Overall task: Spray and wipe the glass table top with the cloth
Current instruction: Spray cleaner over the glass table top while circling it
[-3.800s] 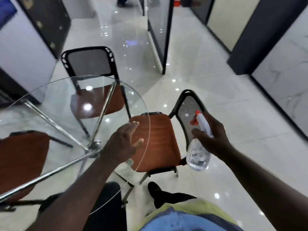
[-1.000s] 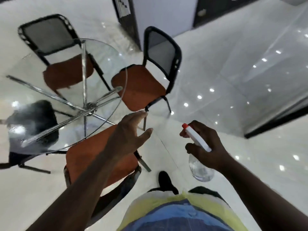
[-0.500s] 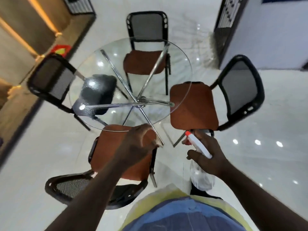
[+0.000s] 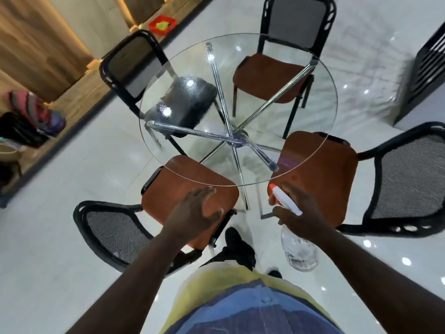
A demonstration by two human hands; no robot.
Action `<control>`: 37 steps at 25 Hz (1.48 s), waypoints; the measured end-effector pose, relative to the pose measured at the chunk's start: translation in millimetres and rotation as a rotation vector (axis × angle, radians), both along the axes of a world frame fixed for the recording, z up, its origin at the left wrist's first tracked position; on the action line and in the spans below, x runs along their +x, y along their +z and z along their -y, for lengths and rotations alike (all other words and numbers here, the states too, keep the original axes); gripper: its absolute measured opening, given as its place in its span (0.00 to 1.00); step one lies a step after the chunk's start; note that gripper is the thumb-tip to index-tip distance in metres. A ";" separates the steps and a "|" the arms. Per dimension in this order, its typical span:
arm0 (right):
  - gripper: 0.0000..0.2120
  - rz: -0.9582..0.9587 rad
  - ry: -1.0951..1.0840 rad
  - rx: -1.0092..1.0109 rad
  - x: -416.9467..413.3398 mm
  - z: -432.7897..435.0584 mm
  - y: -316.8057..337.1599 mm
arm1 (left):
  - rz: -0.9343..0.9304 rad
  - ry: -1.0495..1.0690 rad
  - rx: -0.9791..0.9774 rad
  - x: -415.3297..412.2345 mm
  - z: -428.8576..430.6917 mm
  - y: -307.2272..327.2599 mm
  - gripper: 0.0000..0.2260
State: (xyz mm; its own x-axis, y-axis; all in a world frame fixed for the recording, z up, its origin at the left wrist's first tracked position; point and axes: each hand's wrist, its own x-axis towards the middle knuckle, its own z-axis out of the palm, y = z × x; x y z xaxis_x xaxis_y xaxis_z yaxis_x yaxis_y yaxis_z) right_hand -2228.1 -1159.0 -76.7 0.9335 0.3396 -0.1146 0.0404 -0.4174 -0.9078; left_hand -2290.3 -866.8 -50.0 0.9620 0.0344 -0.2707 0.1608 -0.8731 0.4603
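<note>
The fingers of the right hand (image 4: 301, 213) were curled round the neck of the spray bottle (image 4: 298, 251), its red nozzle aimed tableward. The left hand (image 4: 195, 213) hung empty, fingers loosely spread above a chair seat (image 4: 173, 179). The glass table top (image 4: 332, 97) lay just beyond both, droplets (image 4: 178, 102) misting its far left. Spraying seemed under way; next, the dry glass wanted wetting. I saw no cloth.

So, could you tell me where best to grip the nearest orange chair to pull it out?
Probably the black top rail on the near chair, from outside with the empty left hand: its seat tucks under the glass table, while the rail faces outward, exposed.
</note>
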 end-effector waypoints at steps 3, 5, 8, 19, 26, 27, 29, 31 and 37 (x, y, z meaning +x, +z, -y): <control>0.08 0.015 0.046 -0.073 39.0 -14.8 -10.8 | -0.101 0.006 -0.008 30.6 -5.9 -30.2 0.31; 0.10 -0.011 0.063 -0.142 61.2 -22.8 -17.5 | -0.169 -0.009 -0.001 46.6 -7.2 -49.5 0.33; 0.10 -0.035 0.087 -0.262 99.2 -36.4 -35.5 | -0.306 -0.008 -0.011 70.6 -12.5 -82.8 0.38; 0.05 -0.006 0.355 -0.366 167.5 -61.1 -61.2 | -0.556 0.024 0.081 86.4 -26.3 -115.9 0.43; 0.06 0.022 0.538 -0.383 182.0 -70.7 -51.8 | -0.623 0.146 0.151 93.5 -2.7 -107.3 0.46; 0.07 0.021 0.558 -0.378 184.1 -68.9 -52.6 | -0.633 0.163 0.155 94.1 -0.1 -106.7 0.46; 0.05 0.018 0.606 -0.347 188.7 -67.2 -50.8 | -0.646 0.176 0.177 95.9 3.5 -107.1 0.46; 0.05 0.026 0.643 -0.324 192.9 -67.6 -49.6 | -0.663 0.177 0.210 97.3 8.2 -110.4 0.46; 0.06 0.087 0.626 -0.338 205.3 -95.3 -56.0 | -0.660 0.223 0.208 98.0 11.9 -114.9 0.48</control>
State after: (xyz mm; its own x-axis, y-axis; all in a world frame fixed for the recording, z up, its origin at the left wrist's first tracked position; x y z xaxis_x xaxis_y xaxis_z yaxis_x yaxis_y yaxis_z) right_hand -2022.8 -1063.6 -132.7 0.5860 0.7731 -0.2427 0.4302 -0.5506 -0.7154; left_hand -2192.3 -878.7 -164.8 0.5643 0.3249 -0.7590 0.5321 -0.8460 0.0335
